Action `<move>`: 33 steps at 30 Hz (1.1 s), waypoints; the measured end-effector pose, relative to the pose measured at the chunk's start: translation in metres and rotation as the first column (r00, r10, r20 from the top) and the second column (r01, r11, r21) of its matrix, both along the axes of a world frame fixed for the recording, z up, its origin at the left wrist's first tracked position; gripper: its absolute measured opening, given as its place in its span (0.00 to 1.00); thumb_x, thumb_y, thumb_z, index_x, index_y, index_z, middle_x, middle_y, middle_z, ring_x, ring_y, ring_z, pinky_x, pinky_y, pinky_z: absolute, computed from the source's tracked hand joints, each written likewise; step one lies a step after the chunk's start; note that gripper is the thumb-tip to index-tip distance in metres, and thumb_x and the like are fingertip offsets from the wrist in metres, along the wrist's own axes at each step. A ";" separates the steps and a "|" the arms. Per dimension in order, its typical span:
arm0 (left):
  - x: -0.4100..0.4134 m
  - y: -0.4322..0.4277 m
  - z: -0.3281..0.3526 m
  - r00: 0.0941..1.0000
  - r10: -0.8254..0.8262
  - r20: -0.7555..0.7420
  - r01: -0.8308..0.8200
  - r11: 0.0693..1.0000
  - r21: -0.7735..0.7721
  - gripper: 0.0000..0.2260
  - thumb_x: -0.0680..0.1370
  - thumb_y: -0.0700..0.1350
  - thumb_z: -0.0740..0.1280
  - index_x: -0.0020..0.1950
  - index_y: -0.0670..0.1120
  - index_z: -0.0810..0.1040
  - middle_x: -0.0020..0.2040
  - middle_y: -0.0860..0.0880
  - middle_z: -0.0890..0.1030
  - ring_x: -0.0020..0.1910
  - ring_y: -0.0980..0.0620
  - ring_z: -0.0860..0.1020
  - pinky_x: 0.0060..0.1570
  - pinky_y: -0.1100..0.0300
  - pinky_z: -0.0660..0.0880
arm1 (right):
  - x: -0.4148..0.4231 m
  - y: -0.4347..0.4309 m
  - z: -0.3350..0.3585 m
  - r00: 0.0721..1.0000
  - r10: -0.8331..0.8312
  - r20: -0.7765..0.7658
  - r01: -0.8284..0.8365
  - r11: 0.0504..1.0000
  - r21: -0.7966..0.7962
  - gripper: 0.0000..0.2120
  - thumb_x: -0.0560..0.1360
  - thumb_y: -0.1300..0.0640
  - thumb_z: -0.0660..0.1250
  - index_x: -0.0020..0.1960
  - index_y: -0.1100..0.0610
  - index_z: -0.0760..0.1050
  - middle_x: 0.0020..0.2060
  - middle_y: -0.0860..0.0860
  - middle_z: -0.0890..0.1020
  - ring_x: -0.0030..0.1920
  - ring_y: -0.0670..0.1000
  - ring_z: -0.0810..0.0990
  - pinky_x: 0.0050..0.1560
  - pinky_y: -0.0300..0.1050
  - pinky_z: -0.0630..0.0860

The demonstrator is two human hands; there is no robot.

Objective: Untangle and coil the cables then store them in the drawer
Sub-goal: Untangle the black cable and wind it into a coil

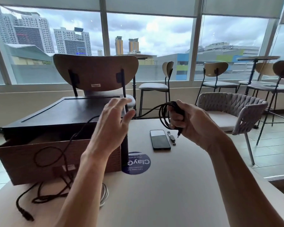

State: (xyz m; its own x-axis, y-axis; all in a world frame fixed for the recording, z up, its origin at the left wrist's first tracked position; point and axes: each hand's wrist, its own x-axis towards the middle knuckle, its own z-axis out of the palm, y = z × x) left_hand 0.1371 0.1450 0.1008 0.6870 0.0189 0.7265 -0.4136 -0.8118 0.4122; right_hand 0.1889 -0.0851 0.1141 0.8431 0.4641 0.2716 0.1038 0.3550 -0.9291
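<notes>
My right hand (187, 122) grips a black cable coil (164, 115) of several loops, held up above the table. The free length of that cable runs left past my left hand (116, 118), whose fingers are spread and hold nothing. The cable then drops in front of the brown drawer (23, 159), which is pulled out of a dark box (64, 112). Its tail (39, 190) lies in loose loops on the table, ending in a plug at the front left. A coiled white cable (105, 194) lies on the table, partly hidden under my left forearm.
A black phone (160, 139) and a wristwatch (172, 138) lie on the beige table (179, 185). A round blue sticker (138, 163) is on the table beside the drawer. A wooden chair (95, 71) stands behind the box, and a woven armchair (233, 112) at the right.
</notes>
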 end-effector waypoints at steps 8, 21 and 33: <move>0.010 -0.044 -0.016 0.986 -0.150 0.079 0.159 0.979 -0.127 0.11 0.84 0.46 0.61 0.44 0.49 0.79 0.32 0.56 0.76 0.32 0.60 0.73 0.34 0.68 0.66 | -0.007 0.009 0.002 0.996 0.081 -0.037 -0.083 0.995 -0.047 0.20 0.85 0.50 0.52 0.48 0.63 0.75 0.30 0.49 0.63 0.28 0.46 0.59 0.37 0.43 0.66; 0.017 -0.049 -0.031 0.996 0.040 -0.079 -0.043 0.998 -0.044 0.07 0.84 0.45 0.61 0.54 0.47 0.78 0.41 0.47 0.81 0.41 0.45 0.81 0.41 0.49 0.78 | -0.008 0.018 0.011 0.986 0.166 -0.009 -0.147 0.896 0.418 0.10 0.82 0.60 0.52 0.47 0.59 0.70 0.31 0.49 0.75 0.29 0.46 0.71 0.45 0.43 0.76; -0.017 -0.061 0.010 0.905 -0.235 -0.353 0.275 0.959 0.065 0.07 0.81 0.47 0.68 0.44 0.47 0.79 0.36 0.51 0.82 0.38 0.50 0.80 0.40 0.58 0.74 | 0.007 0.013 0.000 0.776 -0.627 0.071 0.564 0.739 0.367 0.16 0.85 0.60 0.50 0.44 0.57 0.72 0.29 0.50 0.80 0.31 0.48 0.77 0.39 0.42 0.74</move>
State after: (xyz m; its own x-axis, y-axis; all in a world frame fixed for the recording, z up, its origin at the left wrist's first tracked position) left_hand 0.1201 0.0840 0.1104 0.8623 -0.2565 0.4366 -0.4640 -0.7456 0.4784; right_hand 0.1954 -0.0723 0.1138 0.8392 -0.2520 0.4818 0.5433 0.4247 -0.7242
